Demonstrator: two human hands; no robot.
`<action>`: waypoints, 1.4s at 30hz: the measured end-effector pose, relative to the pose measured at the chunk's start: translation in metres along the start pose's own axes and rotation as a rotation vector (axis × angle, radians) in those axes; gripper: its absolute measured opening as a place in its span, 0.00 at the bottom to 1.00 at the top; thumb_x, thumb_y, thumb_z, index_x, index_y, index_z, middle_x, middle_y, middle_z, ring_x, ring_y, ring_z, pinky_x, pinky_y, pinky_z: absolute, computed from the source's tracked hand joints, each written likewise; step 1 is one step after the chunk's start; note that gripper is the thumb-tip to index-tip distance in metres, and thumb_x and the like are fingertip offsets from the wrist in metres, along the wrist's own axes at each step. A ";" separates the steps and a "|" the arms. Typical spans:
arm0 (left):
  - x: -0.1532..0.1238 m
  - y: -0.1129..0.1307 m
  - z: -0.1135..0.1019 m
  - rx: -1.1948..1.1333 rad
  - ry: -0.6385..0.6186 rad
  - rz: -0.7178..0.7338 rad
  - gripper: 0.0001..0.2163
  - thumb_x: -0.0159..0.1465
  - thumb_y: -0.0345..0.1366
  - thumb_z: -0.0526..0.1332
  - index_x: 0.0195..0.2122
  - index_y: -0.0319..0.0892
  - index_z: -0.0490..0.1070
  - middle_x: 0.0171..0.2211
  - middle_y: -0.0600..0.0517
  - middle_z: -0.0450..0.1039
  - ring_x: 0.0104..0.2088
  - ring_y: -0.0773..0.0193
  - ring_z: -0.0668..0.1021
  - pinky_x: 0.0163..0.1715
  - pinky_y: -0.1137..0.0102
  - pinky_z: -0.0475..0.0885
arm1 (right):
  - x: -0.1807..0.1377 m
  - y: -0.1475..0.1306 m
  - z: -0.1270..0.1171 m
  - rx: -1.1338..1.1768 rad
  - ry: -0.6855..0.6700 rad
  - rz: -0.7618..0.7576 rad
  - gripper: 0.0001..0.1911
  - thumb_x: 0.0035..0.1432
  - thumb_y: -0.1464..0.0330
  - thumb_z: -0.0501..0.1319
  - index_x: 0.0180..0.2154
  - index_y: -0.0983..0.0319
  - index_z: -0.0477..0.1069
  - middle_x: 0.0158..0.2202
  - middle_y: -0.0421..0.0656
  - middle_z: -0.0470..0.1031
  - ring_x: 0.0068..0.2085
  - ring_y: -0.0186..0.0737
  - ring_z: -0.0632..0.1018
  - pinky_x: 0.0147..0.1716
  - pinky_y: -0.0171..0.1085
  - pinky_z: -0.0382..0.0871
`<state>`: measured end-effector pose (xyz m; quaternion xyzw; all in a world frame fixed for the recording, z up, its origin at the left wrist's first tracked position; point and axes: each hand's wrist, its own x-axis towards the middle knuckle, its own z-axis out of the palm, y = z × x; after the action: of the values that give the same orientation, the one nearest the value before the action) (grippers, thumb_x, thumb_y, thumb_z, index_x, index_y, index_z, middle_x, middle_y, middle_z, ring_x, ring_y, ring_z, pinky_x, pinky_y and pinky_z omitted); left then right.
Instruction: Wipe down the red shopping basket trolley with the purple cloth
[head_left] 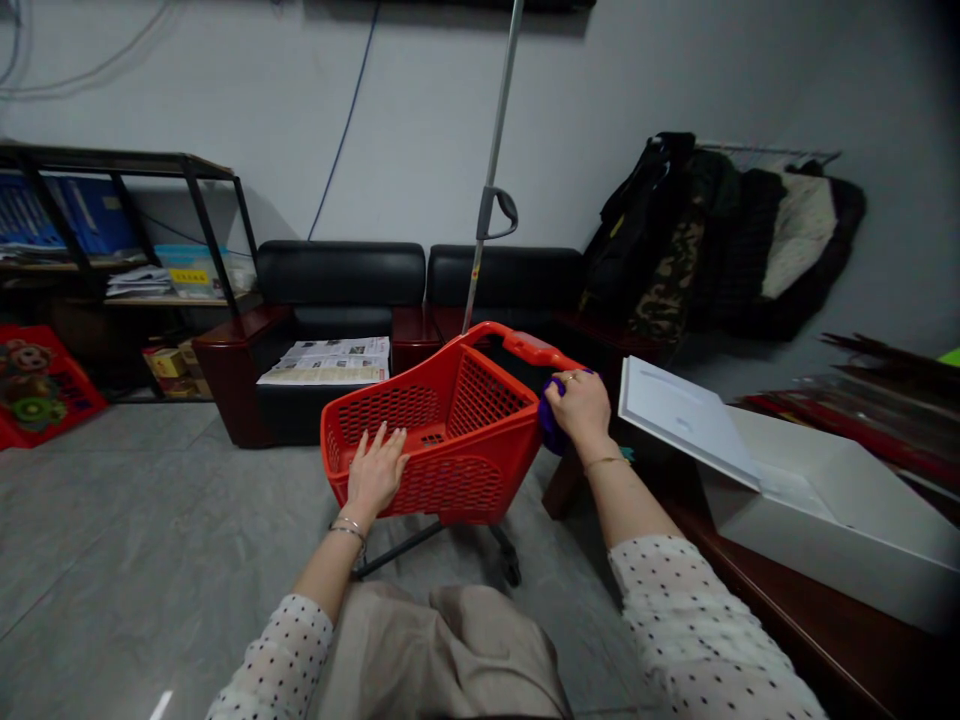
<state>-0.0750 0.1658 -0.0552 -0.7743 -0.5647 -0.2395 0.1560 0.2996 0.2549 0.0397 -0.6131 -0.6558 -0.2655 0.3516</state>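
Observation:
A small red plastic shopping cart (439, 430) stands on the grey tiled floor in front of me. My left hand (373, 470) lies on its near left rim, fingers spread flat over the edge. My right hand (579, 405) is closed round a purple cloth (551, 420) and presses it against the cart's right side, just under the red handle (529, 348). I cannot see into the basket's bottom.
A black sofa with newspapers (330, 362) stands against the back wall. A metal pole (491, 170) rises behind the cart. At my right is a dark wooden table edge bearing an open white box (825, 510). Coats hang at right; a shelf stands at left.

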 end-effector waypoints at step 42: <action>-0.010 -0.014 -0.005 0.026 -0.022 -0.082 0.23 0.71 0.42 0.45 0.67 0.49 0.57 0.63 0.50 0.64 0.68 0.54 0.57 0.67 0.49 0.50 | -0.077 -0.145 0.023 0.332 -0.154 -0.393 0.13 0.62 0.68 0.56 0.45 0.61 0.76 0.44 0.47 0.77 0.47 0.44 0.74 0.52 0.43 0.65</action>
<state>-0.0921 0.1597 -0.0565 -0.7509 -0.6007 -0.2297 0.1499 0.1527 0.2096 -0.0227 -0.4263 -0.8216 -0.1702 0.3381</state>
